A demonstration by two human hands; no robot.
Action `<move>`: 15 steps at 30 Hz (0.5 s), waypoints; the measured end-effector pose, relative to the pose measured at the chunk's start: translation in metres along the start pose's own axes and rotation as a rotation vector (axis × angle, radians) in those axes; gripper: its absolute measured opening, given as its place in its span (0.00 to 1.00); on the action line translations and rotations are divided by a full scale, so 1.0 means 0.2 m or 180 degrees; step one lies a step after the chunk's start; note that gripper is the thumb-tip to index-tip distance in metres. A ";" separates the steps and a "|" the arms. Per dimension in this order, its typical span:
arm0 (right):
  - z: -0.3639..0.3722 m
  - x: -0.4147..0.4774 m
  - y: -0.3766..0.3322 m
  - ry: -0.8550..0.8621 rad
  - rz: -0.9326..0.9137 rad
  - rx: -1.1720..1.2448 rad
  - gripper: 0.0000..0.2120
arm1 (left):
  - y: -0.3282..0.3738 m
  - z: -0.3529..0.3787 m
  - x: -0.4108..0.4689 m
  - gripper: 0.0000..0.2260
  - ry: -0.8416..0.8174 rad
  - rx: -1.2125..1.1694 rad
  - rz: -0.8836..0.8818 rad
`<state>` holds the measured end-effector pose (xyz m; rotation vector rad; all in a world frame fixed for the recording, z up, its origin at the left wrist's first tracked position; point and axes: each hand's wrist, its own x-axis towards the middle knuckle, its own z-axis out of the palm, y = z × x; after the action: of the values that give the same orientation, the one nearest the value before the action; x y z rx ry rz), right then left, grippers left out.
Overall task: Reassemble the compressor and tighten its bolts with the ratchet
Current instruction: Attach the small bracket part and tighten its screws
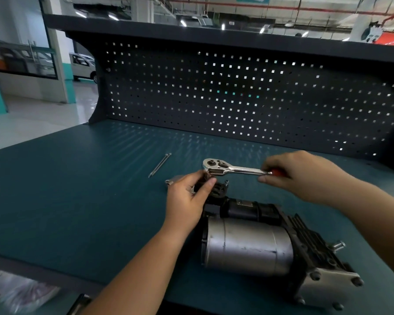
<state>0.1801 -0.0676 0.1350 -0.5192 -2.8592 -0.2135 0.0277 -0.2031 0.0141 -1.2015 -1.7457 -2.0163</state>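
Compressor (248, 246) at 5 o'clock, long axis toward 11; left hand (187, 194) curls round its far end. Right hand (303, 176) pinches the ratchet (232, 168) handle; the tool lies 9-to-3, head just above that end. Loose bolts (159, 164) lie at 10 o'clock, nearer the left hand.

Head camera looks forward and down, close over the workbench (77, 201).
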 end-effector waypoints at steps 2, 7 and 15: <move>-0.02 -0.07 -0.04 0.0120 -0.0107 0.0069 0.12 | 0.01 0.00 0.00 0.06 0.0030 -0.0008 -0.0064; -0.06 -0.17 -0.17 -0.1111 0.0139 0.2411 0.20 | 0.01 -0.01 0.01 0.16 0.0226 -0.0008 -0.0263; 0.05 -0.26 -0.48 -0.1275 0.0691 0.5845 0.17 | 0.05 0.01 0.02 0.14 0.0468 -0.0154 -0.0417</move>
<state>0.1913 -0.1725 0.1024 -0.3583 -1.9260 2.3390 0.0325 -0.2024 0.0243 -0.9474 -1.7555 -2.1717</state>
